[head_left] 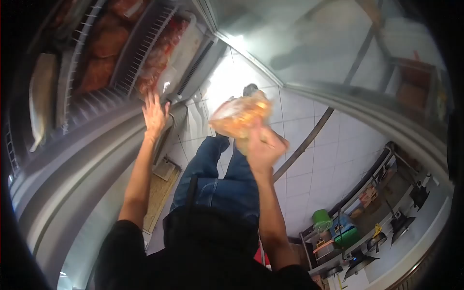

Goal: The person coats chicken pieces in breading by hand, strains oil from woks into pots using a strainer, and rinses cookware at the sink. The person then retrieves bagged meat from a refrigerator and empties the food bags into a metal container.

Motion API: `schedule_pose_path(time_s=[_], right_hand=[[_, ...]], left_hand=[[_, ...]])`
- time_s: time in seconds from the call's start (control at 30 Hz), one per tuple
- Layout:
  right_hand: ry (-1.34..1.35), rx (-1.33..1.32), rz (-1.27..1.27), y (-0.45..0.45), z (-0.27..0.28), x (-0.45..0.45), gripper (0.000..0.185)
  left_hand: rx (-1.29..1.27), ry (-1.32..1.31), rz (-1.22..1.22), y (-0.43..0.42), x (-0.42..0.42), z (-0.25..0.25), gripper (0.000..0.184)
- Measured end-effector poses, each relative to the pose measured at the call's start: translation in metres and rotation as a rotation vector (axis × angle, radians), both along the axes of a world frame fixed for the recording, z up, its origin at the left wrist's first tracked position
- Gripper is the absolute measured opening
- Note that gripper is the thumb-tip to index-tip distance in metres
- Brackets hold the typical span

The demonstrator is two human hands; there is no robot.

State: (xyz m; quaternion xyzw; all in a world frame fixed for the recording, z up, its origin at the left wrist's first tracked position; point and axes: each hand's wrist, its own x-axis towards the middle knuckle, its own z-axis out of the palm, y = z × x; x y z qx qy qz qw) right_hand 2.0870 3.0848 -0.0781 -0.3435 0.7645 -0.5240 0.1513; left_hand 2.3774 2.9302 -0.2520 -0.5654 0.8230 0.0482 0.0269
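My right hand (267, 147) grips a clear plastic bag (239, 115) of orange-brown food, held above the floor in front of my legs. Motion blurs the bag, so its contents cannot be made out exactly. On the left, my left hand (154, 115) reaches to the lowest shelf of an upright fridge, fingers stretched out. Its fingertips are at the near end of a pile of bagged red food (162, 58); whether they touch it I cannot tell.
Wire racks (140, 53) hold more packages, including orange-brown ones (104, 48). The glass fridge door (299, 43) stands swung out on the right. Below right, a counter with several black pans (401, 224) and a green container (347, 237) lines the tiled floor (304, 130).
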Motion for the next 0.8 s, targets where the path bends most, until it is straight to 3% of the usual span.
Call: schedule_pose_path(time_s=[0.03, 0.1, 0.27, 0.43, 0.57, 0.67, 0.73, 0.8], right_hand=[[0.011, 0.099, -0.058, 0.03, 0.003, -0.012, 0.037], [-0.082, 0.152, -0.179, 0.076, -0.008, -0.025, 0.037], [0.074, 0.323, -0.474, 0.211, -0.07, -0.068, 0.035], [0.105, 0.449, -0.752, 0.324, -0.11, -0.093, 0.037], [0.061, 0.494, -0.964, 0.356, -0.12, -0.092, 0.033], [-0.031, 0.537, -1.004, 0.386, -0.125, -0.085, 0.031], [-0.045, 0.479, -1.096, 0.391, -0.125, -0.08, 0.035], [-0.159, 0.452, -1.149, 0.402, -0.12, -0.077, 0.036]], left_hand=[[-0.013, -0.086, -0.029, 0.003, -0.006, 0.009, 0.081], [-0.153, 0.035, -0.179, -0.011, -0.02, 0.012, 0.083], [-0.337, -0.322, -0.393, -0.069, -0.027, -0.044, 0.086], [-0.375, -0.408, -0.495, -0.094, -0.02, -0.052, 0.073], [-0.365, -0.498, -0.418, -0.101, -0.027, -0.056, 0.074], [-0.352, -0.707, -0.234, -0.108, -0.036, -0.065, 0.077], [-0.211, -0.896, 0.039, -0.11, -0.061, -0.064, 0.082], [-0.206, -0.886, -0.069, -0.11, -0.046, -0.056, 0.083]])
